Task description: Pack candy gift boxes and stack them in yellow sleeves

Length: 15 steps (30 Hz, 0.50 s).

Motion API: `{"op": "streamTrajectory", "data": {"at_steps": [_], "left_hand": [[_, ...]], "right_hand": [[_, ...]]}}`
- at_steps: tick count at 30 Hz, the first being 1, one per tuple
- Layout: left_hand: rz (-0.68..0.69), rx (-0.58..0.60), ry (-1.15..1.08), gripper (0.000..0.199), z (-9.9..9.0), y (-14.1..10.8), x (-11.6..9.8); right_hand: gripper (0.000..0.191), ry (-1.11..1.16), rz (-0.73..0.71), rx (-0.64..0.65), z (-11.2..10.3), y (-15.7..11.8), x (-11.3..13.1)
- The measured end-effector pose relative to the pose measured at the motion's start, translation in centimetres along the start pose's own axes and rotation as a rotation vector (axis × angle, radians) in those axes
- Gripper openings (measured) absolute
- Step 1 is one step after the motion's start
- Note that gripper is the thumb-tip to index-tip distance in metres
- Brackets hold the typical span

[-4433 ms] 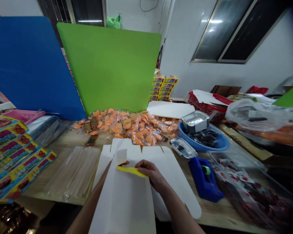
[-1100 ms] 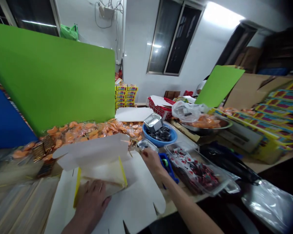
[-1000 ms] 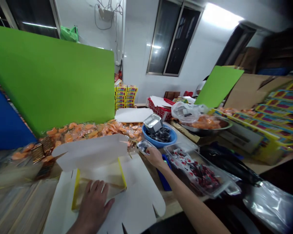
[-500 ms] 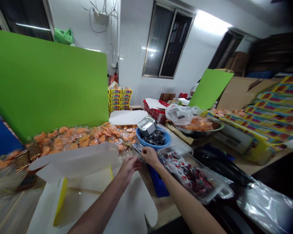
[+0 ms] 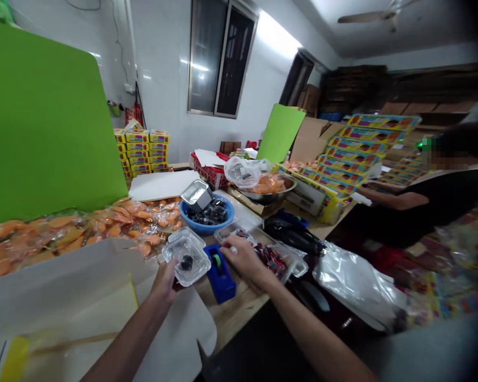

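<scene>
My left hand (image 5: 165, 281) grips a shiny foil tray (image 5: 197, 254) by its near left edge. A small round black item (image 5: 186, 262) lies inside that tray. My right hand (image 5: 242, 257) is curled at the near left end of a clear plastic bin (image 5: 298, 263) of small red and white packets (image 5: 271, 258). A small whitish bit shows at its fingertips, too blurred to name. Between the hands stands a blue tape dispenser (image 5: 223, 286). Just beyond, a blue bowl (image 5: 207, 229) holds black wrapped items, with another foil tray (image 5: 197, 195) resting on top.
Bagged orange pieces (image 5: 115, 218) spread along the left, before a green panel (image 5: 43, 127). An open white carton (image 5: 83, 286) lies near left. A steel bowl (image 5: 269, 197) and stacked yellow boxes (image 5: 354, 154) stand to the right. Another person (image 5: 446, 196) is at far right.
The view has swung right, bringing another person into sight. My hands, together near the blue bowl before, are now apart: the left holds the foil tray, the right is at the packet bin.
</scene>
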State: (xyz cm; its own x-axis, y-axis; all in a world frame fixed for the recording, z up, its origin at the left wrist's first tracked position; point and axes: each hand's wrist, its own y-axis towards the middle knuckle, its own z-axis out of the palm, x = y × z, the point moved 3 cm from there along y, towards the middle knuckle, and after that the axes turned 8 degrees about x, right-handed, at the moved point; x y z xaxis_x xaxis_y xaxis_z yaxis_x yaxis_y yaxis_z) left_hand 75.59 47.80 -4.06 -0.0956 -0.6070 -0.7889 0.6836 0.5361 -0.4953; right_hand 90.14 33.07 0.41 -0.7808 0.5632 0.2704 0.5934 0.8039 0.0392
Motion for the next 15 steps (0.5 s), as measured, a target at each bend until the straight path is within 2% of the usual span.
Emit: {"op": "streamTrajectory", "data": {"at_steps": [3, 6, 10, 15], "left_hand": [[-0.096, 0.033, 0.032, 0.013, 0.5, -2.2, 1.3], [-0.159, 0.100, 0.045, 0.016, 1.4, -3.8, 2.9], [-0.215, 0.151, 0.061, 0.021, 2.3, -4.9, 4.4], [-0.220, 0.181, 0.052, 0.020, 2.8, -5.3, 5.2]], "right_hand": [[0.013, -0.106, 0.211, 0.091, -0.7, -0.4, -6.9], [0.013, -0.165, 0.332, 0.138, -0.1, -0.7, -10.8], [0.012, -0.159, 0.381, 0.117, 0.4, -0.6, -12.1], [0.020, -0.034, 0.339, -0.001, -0.6, -0.3, -13.0]]}}
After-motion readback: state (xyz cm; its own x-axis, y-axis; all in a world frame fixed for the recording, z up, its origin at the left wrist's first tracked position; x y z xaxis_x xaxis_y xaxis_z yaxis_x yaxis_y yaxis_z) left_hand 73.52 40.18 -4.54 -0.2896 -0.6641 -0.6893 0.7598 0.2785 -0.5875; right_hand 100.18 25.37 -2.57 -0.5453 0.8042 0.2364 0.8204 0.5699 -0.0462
